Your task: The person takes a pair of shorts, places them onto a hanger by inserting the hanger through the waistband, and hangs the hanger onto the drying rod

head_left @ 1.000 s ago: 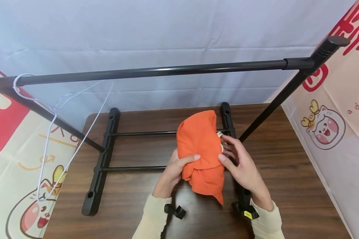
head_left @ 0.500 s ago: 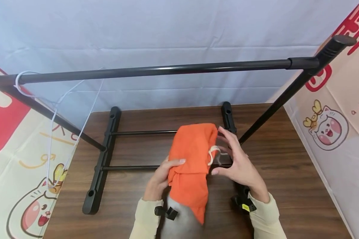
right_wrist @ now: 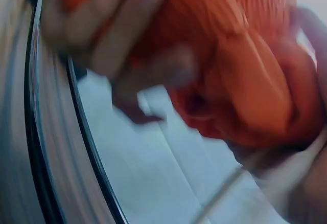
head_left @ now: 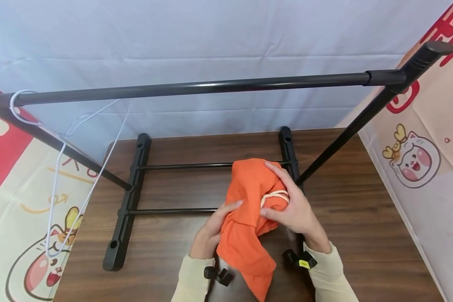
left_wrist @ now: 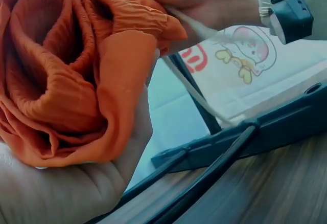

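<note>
Both hands hold a bunched orange drawstring garment (head_left: pixel 245 247) over the table in the head view. The left hand (head_left: pixel 213 230) grips its left side, thumb on top and fingers hidden beneath. Around the right side curls the right hand (head_left: pixel 300 212), its index finger and thumb against the cloth. A white drawstring (head_left: pixel 276 194) loops out between the cloth and the right hand. In the left wrist view, gathered elastic edges (left_wrist: pixel 71 106) form folded rings above the left palm. The right wrist view is blurred; fingers (right_wrist: pixel 122 24) press into the orange cloth there.
A black metal rack stands on the wooden table (head_left: pixel 362 218), its top bar (head_left: pixel 211 87) crossing behind the hands. Two lower rods join its feet (head_left: pixel 126 209). A white wire hanger (head_left: pixel 54 184) hangs at the bar's left end. Printed cloth walls surround the table.
The right hand has closed in from the right and taken hold of the garment's drawstring side. The garment has come lower and nearer the body, and its lower end hangs down further.
</note>
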### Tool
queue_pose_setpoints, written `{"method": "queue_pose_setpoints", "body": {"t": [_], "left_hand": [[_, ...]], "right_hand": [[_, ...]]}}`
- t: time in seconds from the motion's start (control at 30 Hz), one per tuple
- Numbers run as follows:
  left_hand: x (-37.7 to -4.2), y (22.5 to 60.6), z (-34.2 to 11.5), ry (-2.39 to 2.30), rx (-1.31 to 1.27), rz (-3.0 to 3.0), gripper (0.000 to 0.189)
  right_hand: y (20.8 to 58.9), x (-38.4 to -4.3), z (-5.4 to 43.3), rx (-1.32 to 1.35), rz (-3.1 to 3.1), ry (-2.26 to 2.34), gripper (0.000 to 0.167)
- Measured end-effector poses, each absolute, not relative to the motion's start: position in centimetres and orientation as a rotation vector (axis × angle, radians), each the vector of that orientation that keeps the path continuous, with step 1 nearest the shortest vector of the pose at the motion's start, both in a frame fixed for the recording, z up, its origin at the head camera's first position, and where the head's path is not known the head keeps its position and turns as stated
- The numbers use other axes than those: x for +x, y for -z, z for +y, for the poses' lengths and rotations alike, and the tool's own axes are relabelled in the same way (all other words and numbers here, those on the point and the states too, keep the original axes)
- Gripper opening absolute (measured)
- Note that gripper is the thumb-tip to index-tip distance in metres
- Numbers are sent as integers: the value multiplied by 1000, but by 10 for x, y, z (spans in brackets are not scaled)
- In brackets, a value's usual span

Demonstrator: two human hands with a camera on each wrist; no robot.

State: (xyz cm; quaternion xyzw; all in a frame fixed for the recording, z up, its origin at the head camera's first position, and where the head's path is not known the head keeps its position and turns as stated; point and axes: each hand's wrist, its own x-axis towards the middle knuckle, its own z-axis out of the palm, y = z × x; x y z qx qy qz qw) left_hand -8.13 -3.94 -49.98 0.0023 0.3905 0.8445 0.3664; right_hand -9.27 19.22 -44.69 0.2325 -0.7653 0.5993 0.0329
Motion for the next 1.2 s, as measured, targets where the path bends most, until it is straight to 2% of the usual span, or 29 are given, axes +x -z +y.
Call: {"method": "queue_pose_setpoints", "body": {"t": [0.1,0.23,0.3,0.57,0.77,1.03,1.2], "left_hand": [[-83,498,-36,-2181,19,964,40],[-89,493,-36,-2205,-27,1050,53],[-94,490,-38,-2227,-27,1147,58],[-106,491,-68,-2236,-12,1552,58],[-108,489,-89,-2086,121,1910,60],[-105,475,-96,-2169,658,1976,95],[-106,455,-96,-2102,768,2074,99]], "right_hand": [[443,-93,187,552,-2324,-1896,85],[441,-97,184,407,-2214,-1923,70],[440,-99,185,363,-2164,-1926,65],[429,-98,189,128,-2073,-2044,54],[420,-96,192,167,-1997,-2159,52],[415,-95,191,327,-1995,-2213,52],[413,-96,189,410,-2070,-2182,52]]}}
